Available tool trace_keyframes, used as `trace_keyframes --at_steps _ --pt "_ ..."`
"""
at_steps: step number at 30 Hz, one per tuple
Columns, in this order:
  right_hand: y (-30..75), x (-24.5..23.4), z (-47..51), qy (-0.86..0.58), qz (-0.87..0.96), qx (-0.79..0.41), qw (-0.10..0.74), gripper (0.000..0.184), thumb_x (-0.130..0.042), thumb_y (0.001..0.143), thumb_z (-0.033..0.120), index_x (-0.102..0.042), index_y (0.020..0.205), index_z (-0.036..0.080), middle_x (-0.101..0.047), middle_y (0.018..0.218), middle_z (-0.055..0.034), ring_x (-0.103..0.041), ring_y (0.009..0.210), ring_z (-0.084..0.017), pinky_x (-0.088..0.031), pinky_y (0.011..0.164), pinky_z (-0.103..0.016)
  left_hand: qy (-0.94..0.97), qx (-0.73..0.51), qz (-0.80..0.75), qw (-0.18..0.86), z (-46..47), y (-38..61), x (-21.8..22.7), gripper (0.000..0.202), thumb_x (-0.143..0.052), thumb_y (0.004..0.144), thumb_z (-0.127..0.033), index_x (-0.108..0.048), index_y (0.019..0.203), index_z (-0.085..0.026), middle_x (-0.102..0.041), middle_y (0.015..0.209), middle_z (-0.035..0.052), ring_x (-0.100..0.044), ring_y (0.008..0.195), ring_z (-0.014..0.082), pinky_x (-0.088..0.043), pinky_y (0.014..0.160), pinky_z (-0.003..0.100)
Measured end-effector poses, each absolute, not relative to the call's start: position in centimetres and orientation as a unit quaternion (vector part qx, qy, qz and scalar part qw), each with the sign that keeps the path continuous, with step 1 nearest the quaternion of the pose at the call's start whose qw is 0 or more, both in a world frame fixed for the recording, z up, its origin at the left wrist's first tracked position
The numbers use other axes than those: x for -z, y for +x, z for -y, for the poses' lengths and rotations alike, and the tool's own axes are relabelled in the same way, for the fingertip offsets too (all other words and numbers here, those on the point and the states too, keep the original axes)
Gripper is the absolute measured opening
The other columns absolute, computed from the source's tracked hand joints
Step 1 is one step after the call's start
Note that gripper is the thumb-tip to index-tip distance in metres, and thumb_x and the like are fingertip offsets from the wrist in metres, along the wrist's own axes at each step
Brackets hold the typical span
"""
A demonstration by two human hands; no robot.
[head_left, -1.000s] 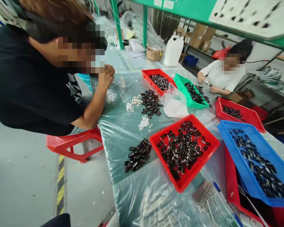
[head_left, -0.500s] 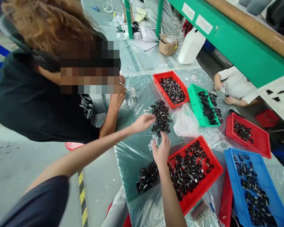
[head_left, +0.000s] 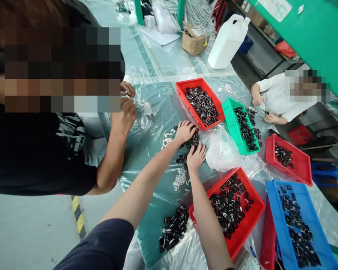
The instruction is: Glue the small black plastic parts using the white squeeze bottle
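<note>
My left hand (head_left: 185, 132) lies spread over the far side of a pile of small black parts (head_left: 192, 141) on the table. At the pile's near right edge rests my right hand (head_left: 196, 156), its fingers apart and touching the parts. Both palms face down, so what is under them is hidden. Small white pieces (head_left: 180, 179) lie in a heap nearer to me, and more white bits (head_left: 167, 140) sit left of the pile. Below my right forearm stands a red tray (head_left: 249, 217) of black parts. Another pile of black parts (head_left: 173, 228) lies by the table's near edge.
Around the piles are a second red tray (head_left: 180, 90), a green tray (head_left: 228, 107), a clear plastic bag (head_left: 221, 150), another red tray (head_left: 302, 165) and a blue tray (head_left: 317, 215). A co-worker's hands (head_left: 126, 101) are at the left; another person (head_left: 276, 93) sits across. A white jug (head_left: 227, 43) stands behind.
Both my hands have come down onto the black pile, the left moving right and away from me. The view has shifted, and the co-worker at the left appears farther left.
</note>
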State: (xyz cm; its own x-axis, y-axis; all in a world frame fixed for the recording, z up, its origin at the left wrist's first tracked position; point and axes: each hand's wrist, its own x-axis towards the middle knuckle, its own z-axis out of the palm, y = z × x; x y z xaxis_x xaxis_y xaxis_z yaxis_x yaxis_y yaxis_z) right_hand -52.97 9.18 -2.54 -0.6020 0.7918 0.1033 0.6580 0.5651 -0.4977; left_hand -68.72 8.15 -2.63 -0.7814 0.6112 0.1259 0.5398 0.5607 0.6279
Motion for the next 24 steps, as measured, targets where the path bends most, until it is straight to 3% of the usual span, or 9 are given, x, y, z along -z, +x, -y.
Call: trace_keyframes --at_steps 8,11,18,24 --pt "-57.3 2.4 -10.9 -0.517 0.753 -0.306 0.267 0.068 -0.017 0.105 0.045 -0.048 0.153 0.007 -0.049 0.154 -0.0268 -0.043 0.148 -0.037 -0.03 0.121 -0.061 0.326 -0.392 -0.854 0.103 -9.6 -64.9 2.1 0.042 -0.045 0.103 -0.04 -0.07 0.13 -0.021 -0.062 0.145 0.0119 -0.046 0.14 0.0267 -0.03 0.122 0.042" --pt "-58.0 2.8 -11.7 -0.509 0.714 -0.362 0.316 0.07 -0.018 0.104 0.045 -0.053 0.146 0.001 -0.055 0.148 -0.0289 -0.05 0.143 -0.035 -0.037 0.12 -0.056 0.324 -0.41 -0.844 0.124 -10.5 -64.3 2.2 0.04 -0.046 0.101 -0.038 -0.073 0.125 -0.019 -0.067 0.138 0.0125 -0.052 0.135 0.0268 -0.035 0.118 0.041" --pt "-58.1 3.9 -13.1 -0.459 0.642 -0.493 0.366 0.071 -0.017 0.104 0.053 -0.054 0.144 0.008 -0.062 0.141 -0.023 -0.062 0.131 -0.028 -0.052 0.109 -0.048 0.269 -0.558 -0.765 0.174 -11.6 -63.1 1.8 0.026 -0.064 0.09 -0.041 -0.081 0.1 -0.025 -0.078 0.116 0.0096 -0.066 0.114 0.0271 -0.046 0.112 0.04" --pt "-57.4 3.4 -14.2 -0.42 0.621 -0.545 0.376 0.069 -0.024 0.103 0.053 -0.056 0.145 0.009 -0.062 0.142 -0.0211 -0.062 0.131 -0.027 -0.054 0.107 -0.046 0.183 -0.604 -0.743 0.224 -11.8 -61.4 0.8 0.029 -0.066 0.089 -0.04 -0.082 0.101 -0.019 -0.081 0.103 0.0077 -0.072 0.099 0.0237 -0.055 0.098 0.032"
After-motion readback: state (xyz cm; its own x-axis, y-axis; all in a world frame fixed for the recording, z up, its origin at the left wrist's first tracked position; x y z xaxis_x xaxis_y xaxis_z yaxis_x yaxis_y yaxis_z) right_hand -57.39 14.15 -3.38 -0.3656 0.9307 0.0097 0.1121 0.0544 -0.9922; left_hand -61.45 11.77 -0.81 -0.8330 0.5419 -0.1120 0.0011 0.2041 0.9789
